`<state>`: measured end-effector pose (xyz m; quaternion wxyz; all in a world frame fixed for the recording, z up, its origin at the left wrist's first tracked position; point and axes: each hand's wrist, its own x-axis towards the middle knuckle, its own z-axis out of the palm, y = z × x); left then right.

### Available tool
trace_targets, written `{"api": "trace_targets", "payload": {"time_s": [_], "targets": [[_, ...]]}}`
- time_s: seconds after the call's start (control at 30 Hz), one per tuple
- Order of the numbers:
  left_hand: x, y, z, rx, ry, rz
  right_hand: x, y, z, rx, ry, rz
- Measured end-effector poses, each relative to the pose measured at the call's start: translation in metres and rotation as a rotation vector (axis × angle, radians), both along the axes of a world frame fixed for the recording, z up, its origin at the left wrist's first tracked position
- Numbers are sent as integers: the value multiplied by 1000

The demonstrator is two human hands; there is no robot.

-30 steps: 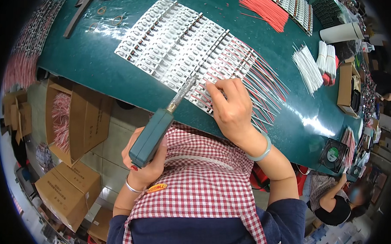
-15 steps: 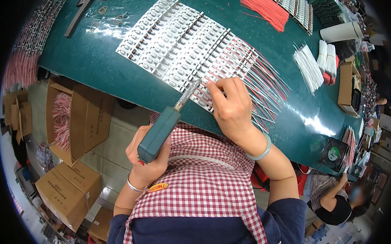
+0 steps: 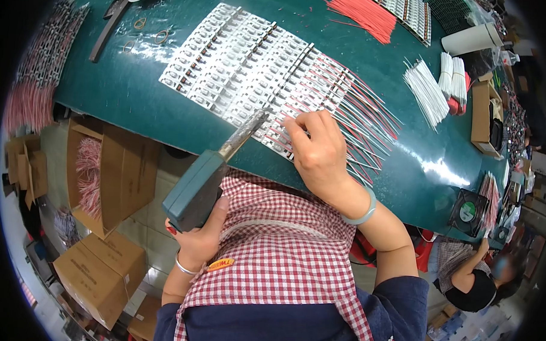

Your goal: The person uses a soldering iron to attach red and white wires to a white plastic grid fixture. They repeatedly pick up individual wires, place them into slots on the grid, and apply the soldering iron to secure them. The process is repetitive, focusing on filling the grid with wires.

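My left hand [image 3: 199, 245] is wrapped round the grip of a green soldering gun [image 3: 194, 189]. Its metal tip [image 3: 244, 135] points up and to the right, over the near edge of a sheet of white circuit boards [image 3: 228, 73]. Just right of the tip, my right hand [image 3: 319, 149] has thumb and fingers pinched low over the boards; whatever is between them is too small or hidden. Red and white wires [image 3: 368, 117] fan out to the right from the sheet's right-hand rows, some passing beneath this hand.
Loose red wires [image 3: 362, 16] and another board strip [image 3: 410, 16] lie at the far side. White wire bundles [image 3: 425, 91] sit to the right, above a small fan [image 3: 466, 207]. Cardboard boxes [image 3: 113, 171] stand left below the green table [image 3: 136, 114]. A co-worker [image 3: 471, 276] sits at right.
The soldering gun has swung down and left in my left hand, and its tip is slightly farther from my right fingers. My right hand has shifted slightly and stays pinched.
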<state>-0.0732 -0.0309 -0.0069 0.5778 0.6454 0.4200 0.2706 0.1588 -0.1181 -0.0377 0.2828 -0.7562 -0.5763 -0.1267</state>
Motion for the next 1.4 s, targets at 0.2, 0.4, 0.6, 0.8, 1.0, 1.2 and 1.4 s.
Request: {"api": "trace_targets", "payload": {"time_s": [0.2, 0.4, 0.6, 0.8, 1.0, 1.2, 1.4], "targets": [[5, -3, -2, -75, -67, 58, 2, -3, 4, 69, 66, 6], [12, -1, 10, -64, -59, 50, 99, -50, 27, 57, -119, -371], [21, -2, 17, -97, -133, 19, 188, -107, -19, -31, -269, -654], [14, 0, 4, -74, -139, 70, 196, -103, -32, 17, -330, -647], [15, -2, 4, -64, -143, 78, 200, -103, -31, -102, -430, -635], [15, -2, 4, -63, -186, 70, 204, -105, -27, -175, -433, -586], [11, 1, 5, -94, -196, 42, 198, -101, -19, -212, -496, -632]]}}
